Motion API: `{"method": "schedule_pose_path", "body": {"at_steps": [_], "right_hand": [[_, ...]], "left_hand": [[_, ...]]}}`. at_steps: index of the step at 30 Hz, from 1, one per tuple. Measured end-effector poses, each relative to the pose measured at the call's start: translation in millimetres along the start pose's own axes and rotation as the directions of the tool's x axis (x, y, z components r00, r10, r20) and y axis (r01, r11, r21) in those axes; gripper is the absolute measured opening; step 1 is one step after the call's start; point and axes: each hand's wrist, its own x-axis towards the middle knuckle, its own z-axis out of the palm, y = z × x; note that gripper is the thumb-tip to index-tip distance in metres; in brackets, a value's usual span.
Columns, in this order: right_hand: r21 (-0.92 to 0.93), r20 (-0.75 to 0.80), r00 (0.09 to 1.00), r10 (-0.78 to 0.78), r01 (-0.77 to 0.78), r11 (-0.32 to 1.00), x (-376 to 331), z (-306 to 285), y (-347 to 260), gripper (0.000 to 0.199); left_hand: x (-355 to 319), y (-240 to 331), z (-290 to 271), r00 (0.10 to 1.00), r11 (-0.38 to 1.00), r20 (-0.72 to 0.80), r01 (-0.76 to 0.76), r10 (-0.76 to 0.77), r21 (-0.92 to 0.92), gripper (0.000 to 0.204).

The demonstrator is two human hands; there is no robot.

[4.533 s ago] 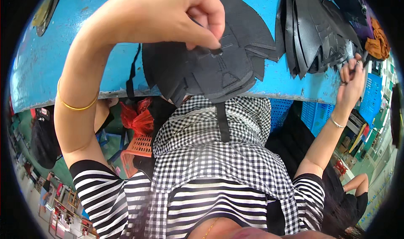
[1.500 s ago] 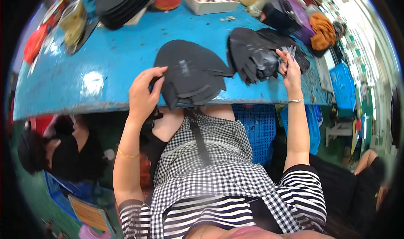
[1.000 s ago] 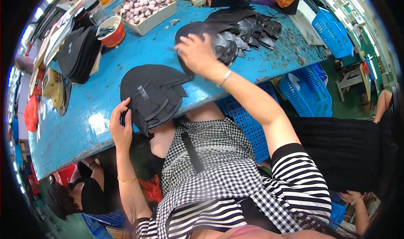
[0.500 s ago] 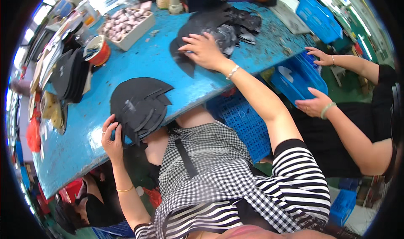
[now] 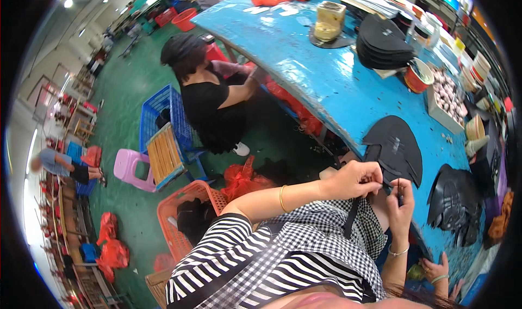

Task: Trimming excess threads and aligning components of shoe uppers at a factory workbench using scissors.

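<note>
Over the table's near edge my two hands are close together. My left hand [image 5: 356, 179] is closed, thumb and fingertips pinched at a thin black piece [image 5: 386, 183] that shows between the hands. My right hand [image 5: 401, 206] is closed around a small, slim dark object [image 5: 401, 198], whose kind I cannot make out. Just beyond them lies a fanned stack of black, round-topped cut pieces [image 5: 399, 140] with pointed ends. To its right is a larger heap of black cut pieces [image 5: 455, 203].
On the blue table [image 5: 331, 91] stand a yellowed glue pot [image 5: 330, 22], stacked black panels [image 5: 382, 42], a red tub [image 5: 418, 75] and a box of small pale pieces [image 5: 447, 99]. An orange basket [image 5: 179, 214] is at left. One person crouches beside the table; another's hand [image 5: 436, 269] shows lower right.
My view has swung left. My right hand has left the far heap and come in beside my left hand at the near stack. The left hand's fingers have closed into a pinch.
</note>
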Motion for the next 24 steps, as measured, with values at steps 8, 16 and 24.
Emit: {"method": "schedule_pose_path", "body": {"at_steps": [8,16,24], "right_hand": [[-0.015,0.070,0.997,-0.042,0.044,0.999,-5,18,-10,0.010],[0.562,-0.370,0.916,0.152,0.091,0.822,-3,-41,18,0.014],[0.640,-0.346,0.934,0.095,0.161,0.752,-19,-81,25,0.016]], "left_hand": [[-24,11,-3,0.995,0.984,0.034,-0.094,0.090,0.150,0.011],[-49,20,-14,0.968,0.979,0.245,0.003,-0.054,0.203,0.019],[-81,11,-56,0.949,0.984,0.308,0.003,-0.059,0.179,0.020]]}}
